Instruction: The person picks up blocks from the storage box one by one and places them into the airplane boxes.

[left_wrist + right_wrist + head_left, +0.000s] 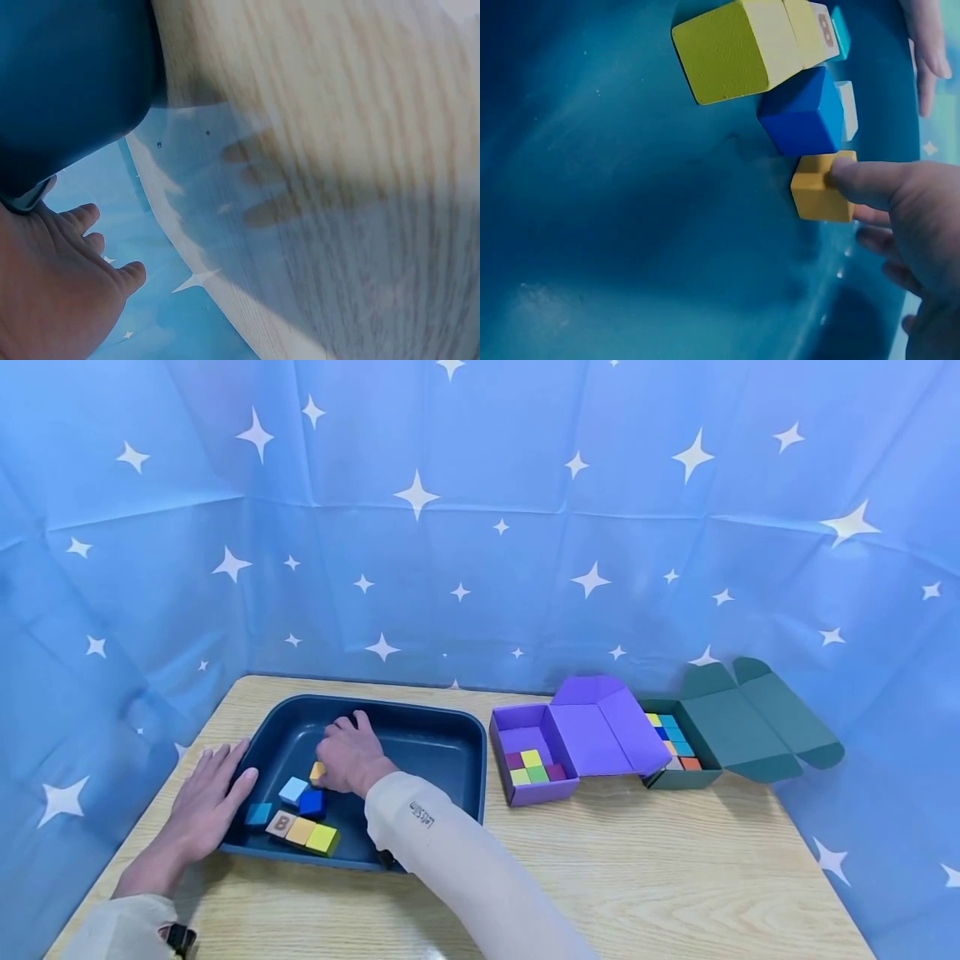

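My right hand [351,755] reaches into the dark blue tray [442,852] and pinches an orange-yellow cube [819,187] between thumb and fingers. Beside that cube lie a blue cube [311,803] and a light blue cube [293,790]. Nearer the tray's front, a wooden cube marked 8 or B [281,824], a pale orange cube [301,832] and a yellow cube [322,839] form a row. A teal cube [258,814] sits by the left wall. With fingers extended, my left hand [206,806] rests against the tray's left rim.
Right of the tray stands an open purple box [542,792] with several cubes inside. An open green box [686,779], also holding several cubes, is beyond it. Both lids spread to the right. A starry blue curtain [480,543] encloses the wooden table [637,868].
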Action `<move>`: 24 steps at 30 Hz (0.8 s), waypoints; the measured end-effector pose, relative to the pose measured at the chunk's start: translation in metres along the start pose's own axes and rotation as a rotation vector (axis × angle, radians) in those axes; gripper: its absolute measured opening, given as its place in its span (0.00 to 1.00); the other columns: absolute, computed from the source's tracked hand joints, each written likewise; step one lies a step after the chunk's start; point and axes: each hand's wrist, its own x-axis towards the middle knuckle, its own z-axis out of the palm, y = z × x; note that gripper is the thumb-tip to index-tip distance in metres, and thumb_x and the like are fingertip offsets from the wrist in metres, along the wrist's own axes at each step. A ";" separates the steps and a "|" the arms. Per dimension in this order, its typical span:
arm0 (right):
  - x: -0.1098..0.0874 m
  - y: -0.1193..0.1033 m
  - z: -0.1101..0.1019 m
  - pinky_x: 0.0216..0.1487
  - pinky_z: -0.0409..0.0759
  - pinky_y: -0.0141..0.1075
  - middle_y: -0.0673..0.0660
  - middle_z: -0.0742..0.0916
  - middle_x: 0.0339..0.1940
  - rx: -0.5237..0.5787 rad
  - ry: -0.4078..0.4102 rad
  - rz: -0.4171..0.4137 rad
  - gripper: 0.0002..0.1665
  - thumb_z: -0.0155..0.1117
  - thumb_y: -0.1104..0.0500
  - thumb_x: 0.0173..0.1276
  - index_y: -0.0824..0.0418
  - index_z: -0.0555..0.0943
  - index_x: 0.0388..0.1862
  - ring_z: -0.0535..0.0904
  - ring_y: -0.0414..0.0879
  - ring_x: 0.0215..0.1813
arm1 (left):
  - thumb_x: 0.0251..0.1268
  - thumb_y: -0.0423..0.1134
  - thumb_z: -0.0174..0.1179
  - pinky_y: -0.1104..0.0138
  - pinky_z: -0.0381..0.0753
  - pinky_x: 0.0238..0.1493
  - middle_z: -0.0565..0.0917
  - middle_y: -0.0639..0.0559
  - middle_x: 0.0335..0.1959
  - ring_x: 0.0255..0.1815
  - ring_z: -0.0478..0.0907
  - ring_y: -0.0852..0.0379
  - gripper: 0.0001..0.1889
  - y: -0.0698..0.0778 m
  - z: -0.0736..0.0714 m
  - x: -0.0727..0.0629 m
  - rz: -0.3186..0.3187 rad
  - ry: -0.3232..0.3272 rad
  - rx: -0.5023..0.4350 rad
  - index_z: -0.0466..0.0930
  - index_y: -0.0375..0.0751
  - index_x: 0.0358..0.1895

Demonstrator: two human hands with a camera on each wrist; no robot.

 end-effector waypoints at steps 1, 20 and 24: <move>0.000 0.000 0.000 0.80 0.49 0.46 0.40 0.78 0.64 -0.003 -0.004 0.000 0.15 0.58 0.34 0.67 0.36 0.84 0.44 0.64 0.40 0.71 | 0.79 0.56 0.33 0.26 0.34 0.67 0.41 0.24 0.76 0.77 0.27 0.26 0.35 0.001 0.000 0.000 0.000 -0.001 0.000 0.36 0.44 0.79; -0.025 0.035 -0.027 0.80 0.49 0.48 0.40 0.78 0.64 -0.050 0.091 -0.081 0.15 0.61 0.37 0.66 0.40 0.85 0.44 0.62 0.40 0.72 | 0.79 0.58 0.32 0.26 0.33 0.67 0.40 0.23 0.76 0.76 0.26 0.26 0.36 -0.001 0.002 0.000 -0.017 -0.016 0.021 0.34 0.44 0.79; -0.036 0.047 -0.029 0.80 0.50 0.48 0.41 0.79 0.63 -0.069 0.104 -0.117 0.17 0.62 0.37 0.65 0.41 0.85 0.48 0.63 0.41 0.71 | 0.79 0.57 0.32 0.26 0.33 0.66 0.39 0.23 0.76 0.76 0.25 0.26 0.36 -0.001 0.002 -0.001 -0.016 -0.017 0.021 0.34 0.44 0.79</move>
